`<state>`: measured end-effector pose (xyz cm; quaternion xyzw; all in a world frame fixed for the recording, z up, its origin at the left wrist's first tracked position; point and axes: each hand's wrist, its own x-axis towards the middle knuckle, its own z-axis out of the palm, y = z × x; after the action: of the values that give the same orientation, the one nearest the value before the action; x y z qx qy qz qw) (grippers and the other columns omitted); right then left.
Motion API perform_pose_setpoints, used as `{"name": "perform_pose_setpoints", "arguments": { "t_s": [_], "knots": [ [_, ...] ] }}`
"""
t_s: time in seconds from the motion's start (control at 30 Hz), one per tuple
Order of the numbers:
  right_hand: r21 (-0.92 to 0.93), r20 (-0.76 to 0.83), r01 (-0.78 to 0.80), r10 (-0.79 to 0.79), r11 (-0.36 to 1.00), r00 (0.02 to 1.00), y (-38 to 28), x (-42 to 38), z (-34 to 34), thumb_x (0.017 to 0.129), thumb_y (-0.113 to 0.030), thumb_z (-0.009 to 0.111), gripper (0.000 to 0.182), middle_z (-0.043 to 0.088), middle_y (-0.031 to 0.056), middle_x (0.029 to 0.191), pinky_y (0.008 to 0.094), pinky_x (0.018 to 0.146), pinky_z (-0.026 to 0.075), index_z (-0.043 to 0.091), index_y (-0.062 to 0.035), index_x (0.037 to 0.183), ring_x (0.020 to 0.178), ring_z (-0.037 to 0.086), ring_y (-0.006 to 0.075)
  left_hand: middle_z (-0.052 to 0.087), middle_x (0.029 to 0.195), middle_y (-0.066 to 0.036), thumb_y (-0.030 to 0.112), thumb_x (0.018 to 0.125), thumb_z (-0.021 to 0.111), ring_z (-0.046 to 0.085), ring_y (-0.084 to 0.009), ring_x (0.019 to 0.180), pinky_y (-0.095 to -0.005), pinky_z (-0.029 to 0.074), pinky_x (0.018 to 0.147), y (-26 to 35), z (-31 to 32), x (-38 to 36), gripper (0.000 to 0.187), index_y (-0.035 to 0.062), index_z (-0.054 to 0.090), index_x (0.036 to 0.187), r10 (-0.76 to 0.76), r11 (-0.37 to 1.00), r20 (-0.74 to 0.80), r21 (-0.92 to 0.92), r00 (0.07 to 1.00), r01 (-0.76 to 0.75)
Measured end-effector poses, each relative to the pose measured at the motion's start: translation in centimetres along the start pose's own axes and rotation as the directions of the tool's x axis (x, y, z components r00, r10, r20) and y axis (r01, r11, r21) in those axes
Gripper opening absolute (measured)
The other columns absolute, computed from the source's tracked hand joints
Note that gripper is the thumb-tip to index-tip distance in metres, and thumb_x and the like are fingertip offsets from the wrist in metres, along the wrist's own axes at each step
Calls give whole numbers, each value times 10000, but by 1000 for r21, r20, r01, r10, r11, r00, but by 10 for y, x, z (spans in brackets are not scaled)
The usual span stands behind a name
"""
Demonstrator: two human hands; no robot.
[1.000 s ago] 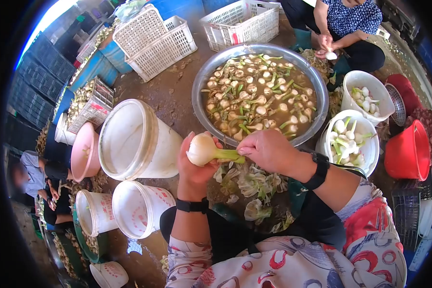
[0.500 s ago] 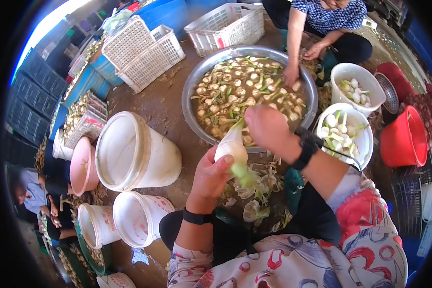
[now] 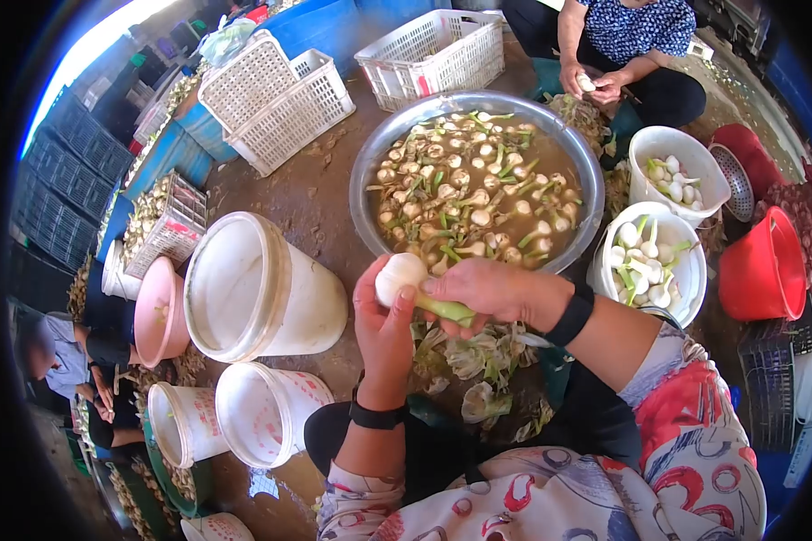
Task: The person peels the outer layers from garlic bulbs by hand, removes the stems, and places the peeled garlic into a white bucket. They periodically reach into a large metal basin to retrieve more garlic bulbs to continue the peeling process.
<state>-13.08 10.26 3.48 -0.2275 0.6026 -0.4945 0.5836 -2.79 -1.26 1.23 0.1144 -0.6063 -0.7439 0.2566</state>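
Observation:
A white garlic bulb with a green stem is held up in front of the metal basin. My left hand is closed round the bulb, thumb on its near side. My right hand grips the same garlic where the stem meets the bulb; the cut stem end sticks out below its fingers. Many muddy garlic bulbs float in the basin's brown water. Loose garlic skins lie below my hands. To the right, a white bucket contains peeled garlic with stems.
Across the basin, a co-worker's hands hold a garlic bulb. Another white bucket and a red bucket stand right. White buckets and a pink tub are left. White crates stand behind. Another person sits far left.
My right hand has come down from above the garlic onto its stem. The garlic has turned, its stem now pointing right. The co-worker's hand has left the basin with a bulb.

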Motion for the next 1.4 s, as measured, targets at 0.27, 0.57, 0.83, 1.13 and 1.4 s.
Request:
{"name": "perform_pose_setpoints", "arguments": {
  "t_s": [0.27,0.57,0.83,1.13,1.4],
  "knots": [
    [-150,-180,406,-429,901,885,17,2,14,850,-247,442,256,476,61,546,267,484,387,541,-21,781,491,453,109,548,988,-103,276,858,430,530,-246,910,-372,425,800,-4,-9,5,313,26,475,1040,-373,671,21,-685,928,285],
    [-725,477,614,-414,313,775,26,-22,32,782,-238,472,195,546,146,627,390,534,431,570,-70,798,581,540,331,585,759,-92,291,829,388,556,-217,614,-302,469,536,-5,-43,24,277,64,546,842,-513,570,-150,-795,845,205],
    [-854,-170,358,-854,377,492,17,26,16,703,-340,593,389,567,133,770,385,638,441,548,-9,902,785,540,299,559,964,-100,390,875,341,551,-254,843,-341,453,706,-33,-15,12,393,69,453,1072,-521,735,-120,-565,845,373],
    [-369,-867,-291,-215,883,450,126,110,-160,778,-379,496,449,587,216,807,412,667,437,550,60,854,745,579,325,535,1036,-115,347,841,437,508,-227,955,-344,376,834,-55,-15,-10,410,24,498,1086,-281,790,211,605,936,100],
    [-491,-830,-555,-168,672,531,180,159,-209,761,-374,497,382,584,202,867,387,693,438,575,-23,891,822,573,310,573,966,-96,211,798,548,532,-140,876,-260,414,774,-55,1,0,345,-5,516,1066,-546,806,103,335,832,488]
  ]
}}
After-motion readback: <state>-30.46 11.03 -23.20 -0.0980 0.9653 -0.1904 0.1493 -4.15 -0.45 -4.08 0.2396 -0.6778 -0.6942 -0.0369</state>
